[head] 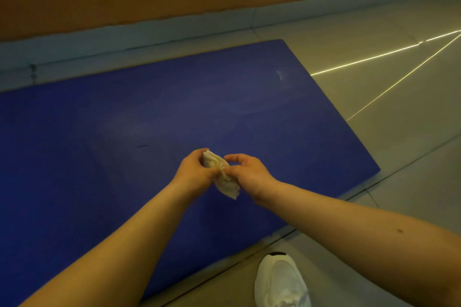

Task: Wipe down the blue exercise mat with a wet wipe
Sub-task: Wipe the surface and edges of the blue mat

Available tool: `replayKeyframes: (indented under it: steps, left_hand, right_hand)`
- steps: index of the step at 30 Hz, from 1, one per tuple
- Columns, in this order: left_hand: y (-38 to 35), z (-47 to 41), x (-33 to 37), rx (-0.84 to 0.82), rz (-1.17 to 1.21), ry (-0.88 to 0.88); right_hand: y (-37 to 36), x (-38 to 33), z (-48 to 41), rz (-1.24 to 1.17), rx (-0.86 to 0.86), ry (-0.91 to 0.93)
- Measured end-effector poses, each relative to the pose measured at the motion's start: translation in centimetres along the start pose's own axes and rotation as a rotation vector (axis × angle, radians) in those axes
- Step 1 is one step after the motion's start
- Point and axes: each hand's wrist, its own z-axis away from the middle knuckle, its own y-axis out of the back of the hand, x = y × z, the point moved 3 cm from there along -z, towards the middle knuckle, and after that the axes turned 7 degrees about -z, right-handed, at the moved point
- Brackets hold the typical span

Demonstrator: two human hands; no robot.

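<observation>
Both my forearms are bare from the edge of view down to the wrists. My left forearm (119,239) is plain, and my right forearm (361,222) carries one small dark mark (400,231) on its upper side. My left hand (192,172) and right hand (249,174) are bare too, fingers (234,157) uncovered. I wear a white shoe (282,281) with a soft, creased upper and a dark band (277,254) at its far end. Which foot it sits on I cannot tell.

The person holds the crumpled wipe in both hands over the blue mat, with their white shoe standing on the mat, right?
Not quite. The head view shows the white shoe on the grey floor beside the blue mat, not on it. The left hand and right hand do hold the crumpled wipe over the mat.
</observation>
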Motion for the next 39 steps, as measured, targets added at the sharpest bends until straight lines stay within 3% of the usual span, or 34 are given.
replayKeyframes:
  steps: [7,17,21,23,27,31,34,37,39]
  left_hand:
    - [-0.2,0.1,0.5,0.074,-0.104,-0.092]
    - [1.2,-0.7,-0.6,0.177,-0.120,0.004]
    - [0.7,-0.2,-0.1,0.295,-0.240,-0.192]
    - [0.0,0.0,0.1,0.207,-0.374,-0.289]
    - [-0.1,-0.1,0.1,0.037,-0.418,-0.257]
    - [-0.5,-0.5,0.7,-0.007,-0.418,-0.228]
    - [-2.0,-1.0,1.8,-0.062,-0.406,-0.229]
    - [-5.4,-1.4,3.7,-0.103,-0.416,-0.269]
    - [-8.6,-2.1,5.0,-0.119,-0.446,-0.304]
  right_hand:
    - [0.9,0.6,-0.3,-0.037,0.103,0.026]
    - [1.2,0.6,-0.7,-0.119,0.121,0.080]
    - [1.0,0.6,-0.9,-0.114,0.118,0.111]
    - [0.9,0.5,-1.1,-0.117,0.122,0.108]
    - [1.1,0.4,-1.4,-0.156,0.056,0.068]
    - [2.2,-0.6,-0.4,0.211,-0.049,0.126]
    - [4.2,-0.8,0.4,0.199,-0.115,0.069]
    - [8.3,-1.2,1.5,0.146,-0.036,0.025]
    - [12.7,-1.9,1.5,0.155,0.113,0.048]
